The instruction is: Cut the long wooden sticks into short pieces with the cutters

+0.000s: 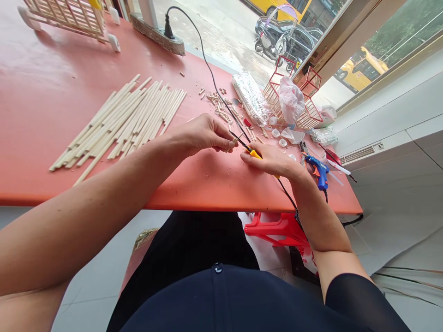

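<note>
While bent over the red-orange worktop (200, 184), have, beyond and well left of the left hand (206, 133), a slatted wooden frame on white wheels (65, 18). Nearer, just left of that same hand, see a loose spread of pale sticks (121, 120), with a power strip (157, 37) and its black plug (168, 30) farther beyond. Pinch a small pale piece (236, 141) between thumb and fingers of the left hand, nearly closed; can't make out its full shape. Beyond that hand, see scattered short offcuts (221, 110) and a black cable (201, 43) running past them. Just right of the pinch, point a dark-tipped, yellow-handled tool (255, 153) at the piece, gripped in the right hand (268, 159); can't tell about contact. Judge this to be work on the piece with the tip; next, need a steady pinch and skin well clear of the tip, in case of a slip. Beyond the right hand, find a silvery wrapped package (252, 97), white caps (276, 133) and a red-edged frame (313, 121) partly hidden by a crumpled plastic bag (291, 99). Right of the right wrist, find a blue glue gun (320, 170). Can read no brand, label or lettering anywhere.
</note>
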Tool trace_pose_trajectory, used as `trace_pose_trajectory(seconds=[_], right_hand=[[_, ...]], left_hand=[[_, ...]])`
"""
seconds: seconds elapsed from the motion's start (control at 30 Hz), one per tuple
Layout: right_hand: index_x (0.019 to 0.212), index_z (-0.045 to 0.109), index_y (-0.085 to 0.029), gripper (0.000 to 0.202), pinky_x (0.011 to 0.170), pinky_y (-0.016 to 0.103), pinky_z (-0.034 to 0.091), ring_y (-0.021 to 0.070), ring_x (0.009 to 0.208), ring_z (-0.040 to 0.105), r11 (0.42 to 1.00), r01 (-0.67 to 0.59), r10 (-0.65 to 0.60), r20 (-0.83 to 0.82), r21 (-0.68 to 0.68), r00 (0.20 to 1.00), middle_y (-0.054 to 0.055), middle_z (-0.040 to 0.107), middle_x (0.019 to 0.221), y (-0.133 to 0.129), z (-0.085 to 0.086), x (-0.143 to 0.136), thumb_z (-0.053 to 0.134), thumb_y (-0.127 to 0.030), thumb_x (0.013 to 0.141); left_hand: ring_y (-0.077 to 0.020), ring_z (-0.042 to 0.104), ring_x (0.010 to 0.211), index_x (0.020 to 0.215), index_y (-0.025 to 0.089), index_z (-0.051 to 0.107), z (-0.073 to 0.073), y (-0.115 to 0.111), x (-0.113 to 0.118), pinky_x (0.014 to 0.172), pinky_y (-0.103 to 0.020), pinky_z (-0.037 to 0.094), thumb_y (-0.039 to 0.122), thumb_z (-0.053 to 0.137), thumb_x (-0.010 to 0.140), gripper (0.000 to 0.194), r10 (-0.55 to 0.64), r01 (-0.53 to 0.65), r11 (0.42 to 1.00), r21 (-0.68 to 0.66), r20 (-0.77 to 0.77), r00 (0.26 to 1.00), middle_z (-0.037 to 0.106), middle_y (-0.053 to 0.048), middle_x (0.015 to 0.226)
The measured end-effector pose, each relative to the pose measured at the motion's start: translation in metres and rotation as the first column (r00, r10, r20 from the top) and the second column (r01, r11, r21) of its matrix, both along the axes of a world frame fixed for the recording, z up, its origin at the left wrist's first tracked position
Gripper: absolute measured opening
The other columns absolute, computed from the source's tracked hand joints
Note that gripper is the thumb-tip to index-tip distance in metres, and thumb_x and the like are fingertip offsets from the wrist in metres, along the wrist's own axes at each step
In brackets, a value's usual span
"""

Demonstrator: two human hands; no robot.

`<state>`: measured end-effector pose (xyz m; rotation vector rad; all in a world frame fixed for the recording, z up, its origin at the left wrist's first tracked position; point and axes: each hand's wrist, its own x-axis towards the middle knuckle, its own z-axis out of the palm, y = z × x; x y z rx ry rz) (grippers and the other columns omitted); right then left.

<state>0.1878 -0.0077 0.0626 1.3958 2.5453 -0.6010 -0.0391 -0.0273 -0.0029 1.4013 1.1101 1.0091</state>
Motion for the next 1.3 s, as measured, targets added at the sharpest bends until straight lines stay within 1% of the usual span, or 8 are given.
trace_pose_trajectory(seconds=[0.23, 0.47, 0.57, 0.7, 0.93, 1.07, 1.17, 1.3], right_hand=[[0.092, 0.054, -0.021, 0.038, 0.073, 0.032, 0.037, 0.0203, 0.084, 0.056, 1.0, 0.013, -0.013, -0.038, -0.007, 0.999, 0.004, 0.062, 0.091, 0.001, -0.001, 0.001, 0.056, -0.057, 0.102], [0.089, 0.052, -0.021, 0.037, 0.072, 0.032, 0.036, 0.0196, 0.083, 0.054, 1.0, 0.004, -0.005, -0.033, -0.012, 0.999, 0.004, 0.061, 0.09, 0.003, 0.001, 0.001, 0.056, -0.056, 0.102], [0.093, 0.056, -0.021, 0.037, 0.074, 0.033, 0.037, 0.0204, 0.085, 0.056, 1.0, -0.008, 0.006, -0.076, -0.017, 0.997, 0.004, 0.063, 0.092, 0.005, -0.001, 0.004, 0.056, -0.056, 0.101], [0.096, 0.06, -0.02, 0.037, 0.075, 0.033, 0.038, 0.0214, 0.087, 0.057, 0.998, -0.062, 0.059, -0.151, -0.013, 0.987, 0.006, 0.066, 0.096, 0.008, -0.004, 0.008, 0.057, -0.056, 0.1], [0.104, 0.065, -0.018, 0.04, 0.079, 0.033, 0.04, 0.0233, 0.094, 0.059, 0.998, -0.061, 0.06, -0.154, 0.001, 0.986, 0.008, 0.068, 0.102, 0.006, -0.004, 0.004, 0.056, -0.056, 0.098], [0.098, 0.063, -0.019, 0.038, 0.076, 0.032, 0.037, 0.0214, 0.088, 0.057, 0.998, -0.058, 0.06, -0.163, 0.014, 0.985, 0.006, 0.066, 0.095, 0.005, -0.005, 0.004, 0.056, -0.056, 0.098], [0.09, 0.057, -0.021, 0.037, 0.073, 0.032, 0.035, 0.0195, 0.082, 0.054, 0.998, -0.062, 0.064, -0.164, 0.021, 0.984, 0.003, 0.06, 0.087, 0.005, -0.007, 0.004, 0.055, -0.057, 0.097], [0.086, 0.052, -0.022, 0.037, 0.072, 0.033, 0.033, 0.0182, 0.079, 0.051, 0.998, -0.045, 0.051, -0.179, 0.038, 0.982, 0.001, 0.054, 0.083, 0.004, -0.012, 0.004, 0.056, -0.058, 0.096]], left_hand=[[-0.0242, 0.073, 0.076, 0.073, 0.019, 0.087, 0.004, -0.002, 0.002, 0.069, -0.035, 0.053, 0.027, 0.092, 0.063, 0.014, 0.021, -0.02, 0.999, -0.025, 0.042, 0.999, 0.077, -0.008, 0.071], [-0.0225, 0.07, 0.074, 0.073, 0.018, 0.087, 0.007, -0.004, 0.002, 0.066, -0.032, 0.051, 0.023, 0.092, 0.064, 0.011, 0.008, -0.006, 1.0, -0.023, 0.079, 0.997, 0.076, -0.008, 0.069], [-0.0209, 0.068, 0.07, 0.071, 0.017, 0.086, 0.007, -0.004, 0.003, 0.065, -0.032, 0.049, 0.022, 0.091, 0.066, 0.009, 0.002, 0.001, 1.0, -0.024, 0.102, 0.995, 0.075, -0.008, 0.069], [-0.0194, 0.065, 0.065, 0.071, 0.015, 0.086, 0.007, -0.003, 0.003, 0.063, -0.033, 0.047, 0.02, 0.092, 0.066, 0.01, -0.017, 0.02, 1.0, -0.023, 0.134, 0.991, 0.072, -0.009, 0.066], [-0.018, 0.064, 0.064, 0.068, 0.017, 0.086, 0.006, -0.003, 0.003, 0.061, -0.032, 0.047, 0.02, 0.09, 0.067, 0.005, -0.036, 0.038, 0.999, -0.017, 0.11, 0.993, 0.073, -0.008, 0.066], [-0.0194, 0.067, 0.068, 0.069, 0.017, 0.085, 0.007, -0.003, 0.003, 0.063, -0.032, 0.049, 0.02, 0.09, 0.067, 0.006, -0.019, 0.021, 1.0, -0.023, 0.085, 0.996, 0.072, -0.007, 0.064], [-0.02, 0.069, 0.071, 0.07, 0.017, 0.086, 0.008, -0.004, 0.003, 0.064, -0.032, 0.051, 0.019, 0.09, 0.066, 0.006, -0.005, 0.008, 0.999, -0.039, 0.07, 0.998, 0.074, -0.007, 0.066], [-0.0211, 0.07, 0.074, 0.071, 0.018, 0.086, 0.009, -0.004, 0.003, 0.066, -0.032, 0.052, 0.019, 0.09, 0.064, 0.008, 0.0, 0.002, 0.998, -0.06, 0.035, 0.999, 0.076, -0.007, 0.069]])
